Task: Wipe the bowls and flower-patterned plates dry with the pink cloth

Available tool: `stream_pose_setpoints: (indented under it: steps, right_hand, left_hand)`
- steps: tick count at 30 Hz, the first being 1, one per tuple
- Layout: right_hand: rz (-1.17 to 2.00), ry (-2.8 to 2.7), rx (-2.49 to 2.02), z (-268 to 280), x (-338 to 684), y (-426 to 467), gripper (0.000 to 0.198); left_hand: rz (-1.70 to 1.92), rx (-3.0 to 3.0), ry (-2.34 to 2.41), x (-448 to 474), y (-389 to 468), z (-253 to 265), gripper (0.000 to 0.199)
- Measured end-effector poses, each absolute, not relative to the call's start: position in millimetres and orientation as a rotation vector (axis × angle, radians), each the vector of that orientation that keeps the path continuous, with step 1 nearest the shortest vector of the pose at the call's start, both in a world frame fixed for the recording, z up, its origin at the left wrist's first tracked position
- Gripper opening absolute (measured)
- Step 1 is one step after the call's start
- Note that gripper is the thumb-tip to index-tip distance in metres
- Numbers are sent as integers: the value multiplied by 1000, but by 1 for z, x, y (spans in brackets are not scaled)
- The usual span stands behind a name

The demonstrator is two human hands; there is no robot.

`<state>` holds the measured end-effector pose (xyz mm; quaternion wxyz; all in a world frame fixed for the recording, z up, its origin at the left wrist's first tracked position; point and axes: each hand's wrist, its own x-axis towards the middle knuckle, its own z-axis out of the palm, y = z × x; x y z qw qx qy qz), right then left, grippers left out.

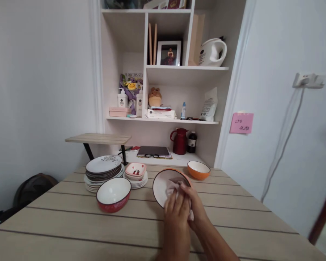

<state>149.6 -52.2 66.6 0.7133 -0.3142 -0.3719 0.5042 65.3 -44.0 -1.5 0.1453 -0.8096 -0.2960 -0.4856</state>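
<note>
Tilted bowl (161,185): it stood near the middle of the table, its pale inside and dark rim turned toward the person and its outside showing orange at the upper right; whether its base touched the tabletop could not be told.
Cloth (174,184): it lay bunched inside the bowl, and a loose end hung out between the wrists.
Left hand (177,204): its fingers were close together over the cloth, holding it against the inside of the bowl.
Right hand (194,201): it was closed at the bowl's near right edge, beside the left hand; its fingers behind the rim were hidden.
Red bowl (114,194): it sat upright to the left, just in front of the plates.
Plate stack (104,166): it rose behind the red bowl, a flower-patterned plate on top.
Small dishes (136,170): they were stacked on small white plates (137,182), between the plate stack and the tilted bowl.
Orange bowl (199,171): it stood upright farther back, on the right.
Table (233,217): its pale top was crossed by dark lines.
</note>
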Motion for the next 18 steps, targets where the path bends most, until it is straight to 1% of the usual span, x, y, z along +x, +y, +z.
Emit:
stream_pose_setpoints:
  steps: [4,8,11,13,15,18]
  right_hand:
    - [1047,-858,-669,81,172,-55,53]
    - [1115,-1021,-742,87,182,-58,52]
    - [1232,-1085,-816,83,181,-59,51]
    - [1276,-1047,-826,79,177,-57,59]
    - [1274,-965,-806,75,170,-55,75]
    - [1249,-878,-731,71,157,-52,95]
  left_hand:
    - [-1077,-2376,-392,29,-30,20,44]
    - [-816,-2301,-176,-11,-5,43,31]
    - [-784,-2237,-132,-23,6,38,24]
    - [-858,-2210,-184,-22,7,26,22]
    - [-969,-2202,-292,-16,6,15,22]
    - [-1148,-2229,-608,2,-2,5,32]
